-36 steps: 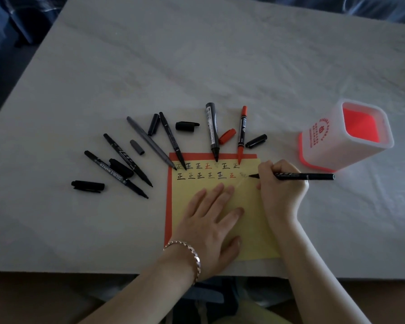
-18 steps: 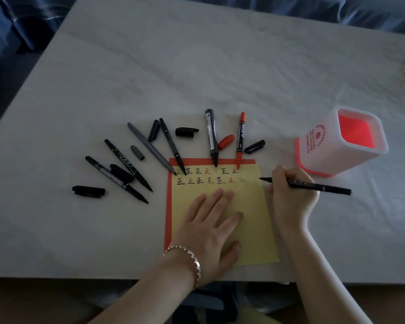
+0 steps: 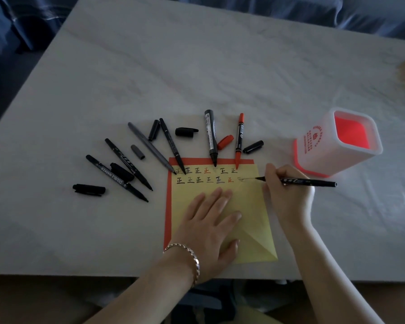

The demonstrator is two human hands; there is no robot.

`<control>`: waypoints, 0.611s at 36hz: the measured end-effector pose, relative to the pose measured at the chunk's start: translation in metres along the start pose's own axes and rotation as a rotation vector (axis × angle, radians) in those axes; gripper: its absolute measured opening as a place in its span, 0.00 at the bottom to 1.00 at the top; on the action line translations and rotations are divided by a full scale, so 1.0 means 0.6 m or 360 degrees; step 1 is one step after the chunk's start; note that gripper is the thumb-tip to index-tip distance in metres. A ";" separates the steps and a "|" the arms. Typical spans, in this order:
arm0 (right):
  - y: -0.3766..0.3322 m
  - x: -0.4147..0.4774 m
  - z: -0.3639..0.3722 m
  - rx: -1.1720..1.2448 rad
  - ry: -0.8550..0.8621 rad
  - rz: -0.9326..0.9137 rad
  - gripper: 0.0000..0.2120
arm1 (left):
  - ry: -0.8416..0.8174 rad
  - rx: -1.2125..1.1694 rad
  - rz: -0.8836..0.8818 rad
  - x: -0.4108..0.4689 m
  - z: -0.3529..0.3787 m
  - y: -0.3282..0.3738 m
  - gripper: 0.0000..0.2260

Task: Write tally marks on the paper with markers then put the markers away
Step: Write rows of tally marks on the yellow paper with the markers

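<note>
**Right at the paper's edge: marker tip meets the second row**

Now the right hand (image 3: 287,195) pinches a slim black marker (image 3: 306,182) between thumb and fingers, its barrel running out to the right of the hand and its tip touching the yellow paper (image 3: 250,220) near that sheet's right edge, at the end of the second row of tally marks (image 3: 204,180). The left hand (image 3: 211,228) lies flat on the paper with fingers spread, below the marks; a metal chain bracelet (image 3: 192,256) circles its wrist.

The paper is matte yellow with a diagonal crease toward its lower right corner, and it sits on a red sheet (image 3: 167,206) that shows as a border along the paper's top and left sides. The marks are black, grey and red.

Left of and above the paper, uncapped markers fan out on the pale, marble-veined tabletop (image 3: 197,73): a fat black one (image 3: 211,136) and a red-ended one (image 3: 239,139) point down onto the paper's top edge, and a grey one (image 3: 150,146) lies slanted to their left. Loose caps lie among them, including a red cap (image 3: 225,141). To the right of the paper stands a square, round-cornered white plastic pen holder (image 3: 318,146) with a red interior and base.
</note>
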State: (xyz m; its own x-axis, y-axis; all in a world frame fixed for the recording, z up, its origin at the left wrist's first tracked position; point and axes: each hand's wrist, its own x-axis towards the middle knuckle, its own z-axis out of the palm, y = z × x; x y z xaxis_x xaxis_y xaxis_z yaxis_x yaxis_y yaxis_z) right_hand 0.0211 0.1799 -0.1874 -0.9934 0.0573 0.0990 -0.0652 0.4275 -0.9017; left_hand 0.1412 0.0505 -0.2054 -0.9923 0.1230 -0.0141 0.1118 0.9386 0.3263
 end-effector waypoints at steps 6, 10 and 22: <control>-0.004 -0.013 0.007 -0.0039 -0.0092 -0.0016 0.15 | -0.0043 -0.0006 -0.0032 0.000 -0.006 0.003 0.20; 0.000 -0.002 -0.002 -0.0077 0.0070 0.0045 0.15 | -0.0147 -0.0045 -0.0071 0.000 -0.013 0.004 0.20; -0.037 0.012 -0.027 0.0302 0.0087 0.0127 0.10 | -0.0489 0.0051 -0.0068 0.008 -0.060 0.026 0.22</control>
State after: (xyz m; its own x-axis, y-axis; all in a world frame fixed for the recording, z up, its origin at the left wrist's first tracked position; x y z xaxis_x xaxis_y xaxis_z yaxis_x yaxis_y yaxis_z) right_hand 0.0169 0.1855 -0.1598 -0.9899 0.1353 0.0422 -0.0082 0.2425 -0.9701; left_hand 0.1361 0.0540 -0.1663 -0.9342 0.1702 -0.3136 0.0767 0.9542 0.2893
